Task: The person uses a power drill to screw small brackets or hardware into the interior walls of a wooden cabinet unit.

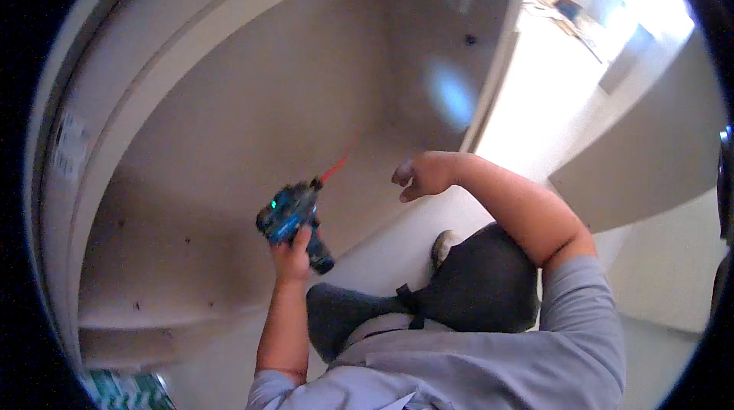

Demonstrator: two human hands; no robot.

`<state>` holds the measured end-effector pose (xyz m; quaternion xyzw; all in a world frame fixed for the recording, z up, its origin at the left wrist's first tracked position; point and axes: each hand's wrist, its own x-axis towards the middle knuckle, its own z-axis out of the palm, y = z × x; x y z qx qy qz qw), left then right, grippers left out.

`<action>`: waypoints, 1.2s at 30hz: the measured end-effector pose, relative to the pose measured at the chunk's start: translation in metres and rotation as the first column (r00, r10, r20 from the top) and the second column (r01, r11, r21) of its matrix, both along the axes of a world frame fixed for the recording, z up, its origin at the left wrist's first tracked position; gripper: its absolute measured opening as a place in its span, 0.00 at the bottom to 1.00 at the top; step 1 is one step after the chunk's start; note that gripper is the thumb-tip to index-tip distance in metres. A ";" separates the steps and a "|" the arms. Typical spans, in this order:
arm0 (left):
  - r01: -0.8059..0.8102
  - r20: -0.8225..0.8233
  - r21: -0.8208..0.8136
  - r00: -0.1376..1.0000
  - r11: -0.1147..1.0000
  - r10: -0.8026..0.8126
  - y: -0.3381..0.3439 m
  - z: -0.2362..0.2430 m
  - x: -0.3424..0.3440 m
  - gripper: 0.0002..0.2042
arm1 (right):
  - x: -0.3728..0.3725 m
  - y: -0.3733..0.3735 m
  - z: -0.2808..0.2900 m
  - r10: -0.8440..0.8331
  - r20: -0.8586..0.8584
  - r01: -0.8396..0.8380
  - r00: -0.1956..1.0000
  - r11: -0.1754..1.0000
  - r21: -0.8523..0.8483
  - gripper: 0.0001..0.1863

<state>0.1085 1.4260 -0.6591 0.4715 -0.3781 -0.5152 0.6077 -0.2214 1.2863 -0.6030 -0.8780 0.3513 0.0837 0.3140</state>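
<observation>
In my left hand [293, 256] is a blue and black cordless drill [289, 213], its grip wrapped by my fingers. A thin red bit or rod [335, 168] sticks out of the drill's front, pointing up and to the right. A small green light glows on its body. My right hand [428, 174] hovers to the right of the bit, apart from it. The fingers there are bent, with a gap between thumb and fingertips, and I see nothing held. Before both hands lies the brownish inside of a large cabinet [275, 97].
A pale frame edge [145, 104] curves along the left, bearing a white label [70, 146]. Lower left, a ledge [153, 327] sits above a green and white patterned thing [130, 391]. A grey-beige panel [650, 158] stands at right. Loose pieces [562, 16] lie far right.
</observation>
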 end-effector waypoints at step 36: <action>-0.496 0.107 0.259 0.868 0.829 0.485 0.307 -0.024 0.083 0.24 | 0.306 -0.003 -0.256 -0.506 0.418 0.460 0.754 0.862 0.213 0.12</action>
